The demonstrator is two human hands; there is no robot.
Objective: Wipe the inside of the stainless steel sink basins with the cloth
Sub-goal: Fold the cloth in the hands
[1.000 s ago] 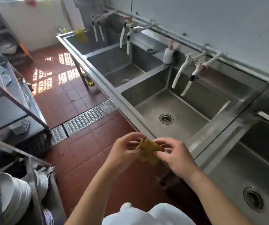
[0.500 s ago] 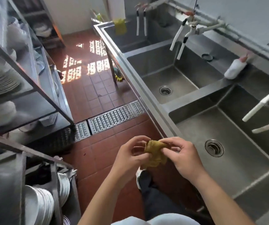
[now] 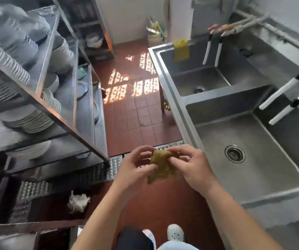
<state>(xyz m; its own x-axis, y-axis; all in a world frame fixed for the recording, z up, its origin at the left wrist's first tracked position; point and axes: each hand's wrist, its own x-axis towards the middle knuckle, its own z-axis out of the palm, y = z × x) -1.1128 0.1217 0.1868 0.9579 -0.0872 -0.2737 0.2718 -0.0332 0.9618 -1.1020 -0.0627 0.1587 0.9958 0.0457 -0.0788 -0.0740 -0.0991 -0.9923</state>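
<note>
Cloth [image 3: 162, 166], olive-yellow and waffle-textured, bunched between both hands above the red tile floor [image 3: 136, 112], short of the sink's front rim. Left hand [image 3: 136, 167]: fingers curled, thumb and fingertips pinching the cloth's left edge. Right hand [image 3: 192, 166]: fingers closed over the cloth's top and right side, thumb pressing into its face. Lower corner of cloth hangs free below both sets of fingers. Near basin [image 3: 253, 165] lies just right of the right fingers, bare steel, round drain [image 3: 235, 153] in its floor; cloth not touching it. Far basin [image 3: 204, 78] further ahead of the fingers, a second yellow cloth [image 3: 181, 48] draped over its back rim. Rack of stacked plates [image 3: 27, 120] well left of the left fingers. Crumpled white rag [image 3: 78, 202] on the floor, below and left of the left hand.
</note>
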